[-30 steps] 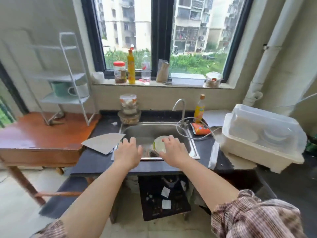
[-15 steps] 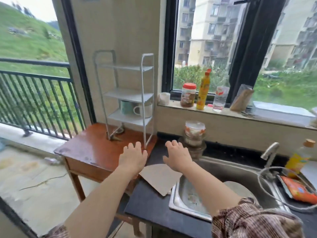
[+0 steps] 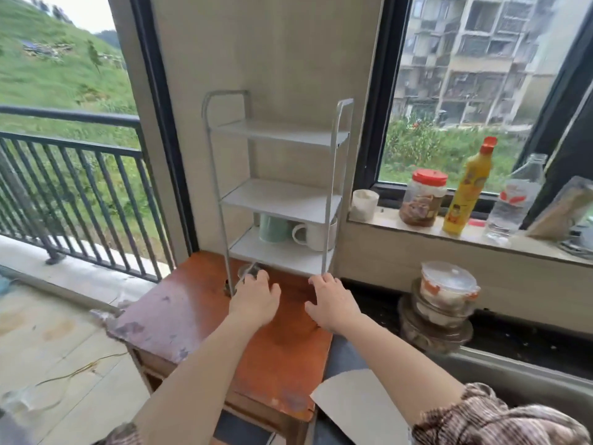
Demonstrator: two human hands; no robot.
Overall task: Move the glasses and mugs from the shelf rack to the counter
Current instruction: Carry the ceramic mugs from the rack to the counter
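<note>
- One white shelf rack (image 3: 279,200) with three shelves stands at the back edge of the wooden table (image 3: 179,316).
- Two mugs sit side by side on its lowest shelf: one green mug (image 3: 272,229) at the left and one white mug (image 3: 313,235) at the right.
- One clear glass (image 3: 247,273) stands on the table under the rack, by its front left leg.
- The left hand (image 3: 256,298) has loosely spread fingers at the glass. Whether they touch it cannot be told.
- The right hand (image 3: 332,301) is spread wide and holds nothing, near the rack's front right leg.
- The dark counter (image 3: 385,300) adjoins the table's right edge.
- The sill (image 3: 481,239) carries one cup (image 3: 364,205), one jar (image 3: 423,197) and two bottles.
</note>
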